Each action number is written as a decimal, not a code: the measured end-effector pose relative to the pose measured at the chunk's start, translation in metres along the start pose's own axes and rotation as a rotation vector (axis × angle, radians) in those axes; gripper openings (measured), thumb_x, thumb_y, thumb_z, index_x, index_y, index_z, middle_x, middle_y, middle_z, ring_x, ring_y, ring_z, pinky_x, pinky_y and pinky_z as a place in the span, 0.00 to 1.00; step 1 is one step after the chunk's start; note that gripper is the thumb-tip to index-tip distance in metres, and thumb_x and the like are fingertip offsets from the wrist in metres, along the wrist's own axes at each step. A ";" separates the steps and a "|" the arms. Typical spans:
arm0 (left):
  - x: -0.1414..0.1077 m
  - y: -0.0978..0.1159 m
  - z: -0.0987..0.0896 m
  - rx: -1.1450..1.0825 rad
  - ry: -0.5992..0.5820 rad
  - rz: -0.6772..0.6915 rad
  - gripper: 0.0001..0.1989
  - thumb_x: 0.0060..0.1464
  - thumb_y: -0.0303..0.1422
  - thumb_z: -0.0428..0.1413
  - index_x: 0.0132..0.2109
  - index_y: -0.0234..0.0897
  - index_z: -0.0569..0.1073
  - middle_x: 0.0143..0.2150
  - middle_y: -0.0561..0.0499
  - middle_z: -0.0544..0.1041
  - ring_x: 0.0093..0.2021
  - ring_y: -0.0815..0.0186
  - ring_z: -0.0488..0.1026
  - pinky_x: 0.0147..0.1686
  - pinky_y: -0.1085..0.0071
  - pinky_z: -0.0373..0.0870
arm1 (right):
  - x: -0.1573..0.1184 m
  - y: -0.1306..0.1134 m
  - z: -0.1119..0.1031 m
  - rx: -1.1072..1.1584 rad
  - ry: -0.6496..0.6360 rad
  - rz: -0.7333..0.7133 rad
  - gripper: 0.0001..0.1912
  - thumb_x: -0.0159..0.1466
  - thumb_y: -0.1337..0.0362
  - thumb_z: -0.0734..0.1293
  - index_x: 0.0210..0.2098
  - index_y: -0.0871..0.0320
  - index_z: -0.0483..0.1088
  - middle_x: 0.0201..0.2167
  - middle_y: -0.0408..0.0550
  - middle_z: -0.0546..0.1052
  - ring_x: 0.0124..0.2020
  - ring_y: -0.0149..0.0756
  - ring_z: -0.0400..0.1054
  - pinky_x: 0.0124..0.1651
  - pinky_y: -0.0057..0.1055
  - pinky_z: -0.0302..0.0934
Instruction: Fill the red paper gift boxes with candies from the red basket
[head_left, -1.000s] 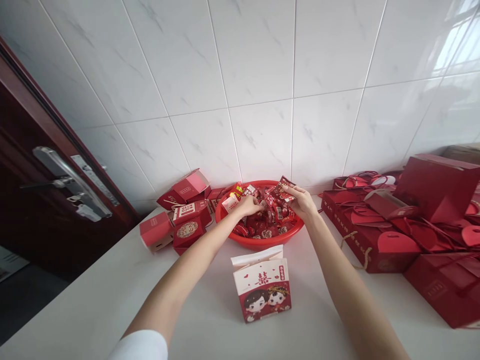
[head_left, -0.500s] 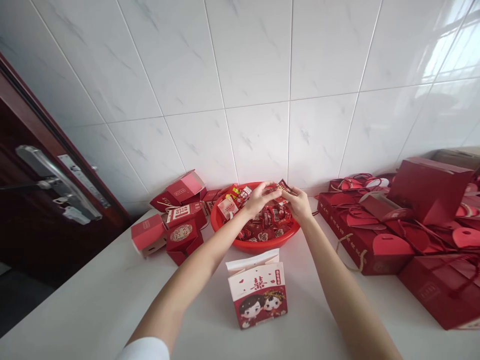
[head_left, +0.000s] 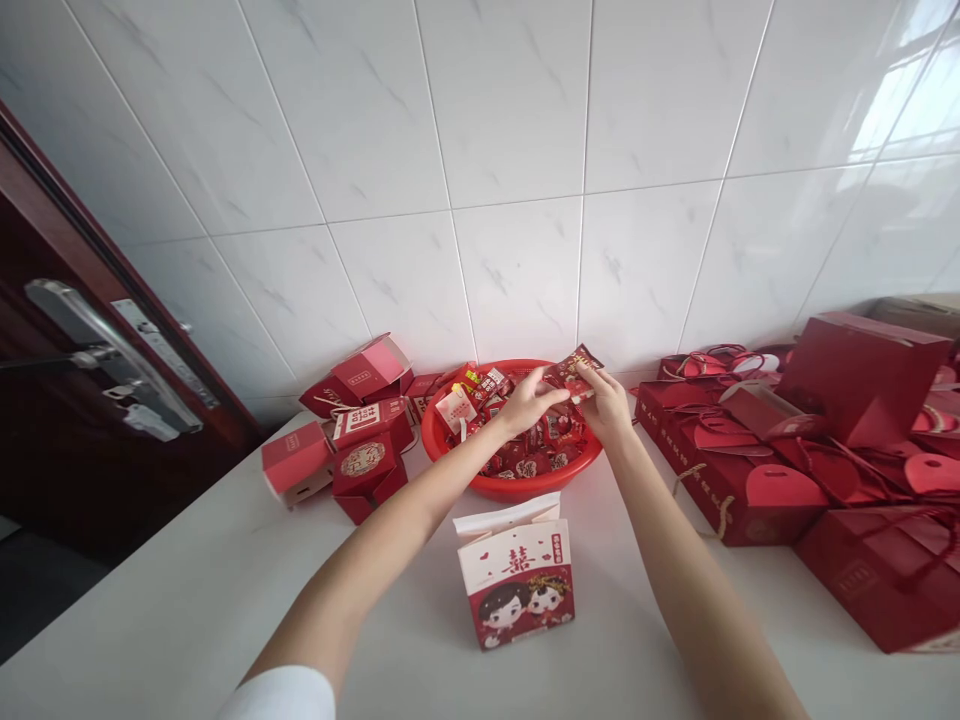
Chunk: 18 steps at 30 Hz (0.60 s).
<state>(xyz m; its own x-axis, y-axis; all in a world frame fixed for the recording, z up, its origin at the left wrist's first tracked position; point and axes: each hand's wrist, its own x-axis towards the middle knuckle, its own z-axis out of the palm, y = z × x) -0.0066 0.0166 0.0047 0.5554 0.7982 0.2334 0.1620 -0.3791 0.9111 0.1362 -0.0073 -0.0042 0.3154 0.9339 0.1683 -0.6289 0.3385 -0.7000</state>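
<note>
Above the right side of a red plastic basket (head_left: 510,490) I hold a small dark-red snack packet (head_left: 576,366) with printed lettering. My right hand (head_left: 606,408) grips its right side, thumb and fingers closed on it. At the packet's left edge, the thumb and fingers of my left hand (head_left: 529,403) close about it, partly hiding it. Many red-wrapped sweets (head_left: 534,462) and packets fill the basket under my hands. In front of the basket, between my forearms, a red and white gift box (head_left: 517,590) with two cartoon faces stands upright, its top flaps raised.
Several small red gift boxes (head_left: 367,465) lie left of the basket on the white tabletop (head_left: 225,590). To the right are piled red gift boxes (head_left: 739,500) with cord handles. A tiled wall (head_left: 517,280) rises behind; a dark door (head_left: 90,430) is at the left.
The packet has risen slightly and more of its printed face shows between my hands. My left fingers have drawn back a little from my right hand. The gift box stands unchanged.
</note>
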 end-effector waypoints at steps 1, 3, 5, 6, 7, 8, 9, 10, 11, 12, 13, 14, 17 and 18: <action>-0.001 -0.002 0.002 0.131 -0.056 -0.023 0.23 0.58 0.38 0.59 0.59 0.35 0.72 0.44 0.44 0.82 0.44 0.57 0.79 0.48 0.62 0.73 | 0.002 0.000 -0.002 0.016 0.046 -0.009 0.14 0.45 0.64 0.82 0.24 0.57 0.75 0.25 0.42 0.80 0.28 0.33 0.75 0.33 0.27 0.71; -0.003 -0.006 0.007 0.376 -0.184 -0.056 0.15 0.56 0.36 0.60 0.49 0.36 0.77 0.39 0.47 0.82 0.40 0.58 0.78 0.44 0.66 0.72 | 0.006 0.001 -0.004 0.035 0.099 0.006 0.12 0.46 0.66 0.80 0.23 0.57 0.73 0.24 0.42 0.80 0.28 0.33 0.75 0.33 0.26 0.72; -0.004 -0.010 0.010 0.488 -0.283 -0.073 0.10 0.50 0.35 0.64 0.41 0.38 0.79 0.33 0.49 0.81 0.35 0.59 0.77 0.39 0.68 0.70 | 0.008 0.001 -0.006 0.061 0.109 0.034 0.12 0.47 0.67 0.80 0.25 0.57 0.74 0.25 0.42 0.80 0.28 0.33 0.76 0.34 0.26 0.73; -0.005 -0.012 0.012 0.494 -0.304 -0.078 0.09 0.48 0.34 0.65 0.38 0.38 0.79 0.31 0.51 0.80 0.33 0.60 0.76 0.37 0.69 0.69 | 0.009 0.001 -0.006 0.082 0.110 0.046 0.12 0.46 0.67 0.80 0.26 0.56 0.74 0.25 0.42 0.80 0.29 0.33 0.76 0.34 0.26 0.73; -0.004 -0.014 0.013 0.487 -0.309 -0.085 0.08 0.46 0.33 0.66 0.36 0.39 0.79 0.29 0.52 0.79 0.31 0.61 0.75 0.35 0.71 0.68 | 0.009 0.001 -0.006 0.106 0.111 0.055 0.12 0.46 0.67 0.80 0.26 0.56 0.74 0.26 0.41 0.81 0.29 0.32 0.76 0.35 0.26 0.74; -0.004 -0.015 0.013 0.483 -0.314 -0.093 0.08 0.45 0.33 0.66 0.35 0.39 0.78 0.29 0.53 0.79 0.30 0.62 0.75 0.34 0.72 0.67 | 0.008 0.001 -0.006 0.128 0.113 0.062 0.13 0.46 0.67 0.80 0.27 0.56 0.74 0.26 0.41 0.81 0.29 0.32 0.76 0.35 0.26 0.74; -0.004 -0.016 0.013 0.477 -0.318 -0.104 0.08 0.44 0.32 0.66 0.35 0.39 0.79 0.28 0.53 0.79 0.30 0.62 0.74 0.33 0.72 0.66 | 0.008 0.000 -0.006 0.147 0.115 0.069 0.13 0.45 0.68 0.80 0.28 0.56 0.74 0.26 0.40 0.81 0.28 0.31 0.76 0.35 0.25 0.74; -0.003 -0.016 0.012 0.467 -0.322 -0.117 0.08 0.43 0.31 0.66 0.34 0.40 0.79 0.28 0.54 0.79 0.29 0.63 0.74 0.32 0.73 0.66 | 0.007 0.000 -0.005 0.160 0.117 0.076 0.14 0.45 0.68 0.80 0.28 0.56 0.74 0.26 0.40 0.81 0.28 0.30 0.75 0.35 0.24 0.74; -0.002 -0.016 0.011 0.455 -0.326 -0.131 0.08 0.41 0.30 0.66 0.33 0.40 0.79 0.28 0.54 0.80 0.29 0.64 0.74 0.31 0.73 0.65 | 0.007 0.000 -0.005 0.168 0.118 0.081 0.14 0.45 0.68 0.80 0.28 0.56 0.74 0.26 0.40 0.81 0.28 0.30 0.75 0.35 0.24 0.74; -0.001 -0.016 0.009 0.439 -0.328 -0.144 0.09 0.39 0.29 0.66 0.32 0.40 0.80 0.28 0.55 0.80 0.29 0.64 0.74 0.30 0.74 0.65 | 0.006 -0.001 -0.005 0.173 0.119 0.085 0.14 0.45 0.67 0.80 0.28 0.56 0.74 0.26 0.39 0.80 0.28 0.30 0.75 0.34 0.24 0.74; 0.001 -0.016 0.006 0.419 -0.324 -0.156 0.09 0.38 0.27 0.65 0.31 0.39 0.80 0.28 0.55 0.80 0.29 0.64 0.75 0.31 0.74 0.66 | 0.006 -0.001 -0.005 0.177 0.118 0.087 0.13 0.46 0.67 0.79 0.28 0.57 0.73 0.25 0.39 0.80 0.27 0.30 0.75 0.34 0.24 0.73; 0.002 -0.016 0.003 0.395 -0.308 -0.163 0.08 0.38 0.26 0.65 0.31 0.39 0.80 0.28 0.55 0.81 0.29 0.64 0.75 0.32 0.73 0.67 | 0.006 -0.002 -0.005 0.179 0.115 0.091 0.13 0.46 0.67 0.79 0.28 0.57 0.73 0.25 0.40 0.80 0.27 0.30 0.75 0.33 0.24 0.73; 0.008 -0.014 -0.008 0.305 -0.159 -0.154 0.07 0.45 0.26 0.59 0.32 0.36 0.81 0.31 0.52 0.82 0.35 0.61 0.77 0.39 0.70 0.71 | 0.005 -0.004 -0.004 0.157 0.100 0.133 0.12 0.50 0.65 0.78 0.29 0.57 0.72 0.25 0.41 0.80 0.27 0.32 0.75 0.31 0.26 0.73; 0.009 -0.013 -0.012 0.268 -0.084 -0.143 0.09 0.48 0.27 0.56 0.35 0.35 0.81 0.34 0.51 0.83 0.38 0.60 0.77 0.41 0.69 0.71 | 0.005 -0.004 -0.004 0.138 0.096 0.152 0.12 0.51 0.64 0.78 0.29 0.57 0.72 0.25 0.41 0.80 0.26 0.32 0.75 0.29 0.26 0.72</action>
<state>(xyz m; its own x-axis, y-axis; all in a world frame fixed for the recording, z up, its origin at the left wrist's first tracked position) -0.0133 0.0347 -0.0010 0.5752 0.8150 0.0704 0.4460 -0.3846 0.8082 0.1433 -0.0045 -0.0028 0.2711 0.9625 -0.0035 -0.7637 0.2129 -0.6095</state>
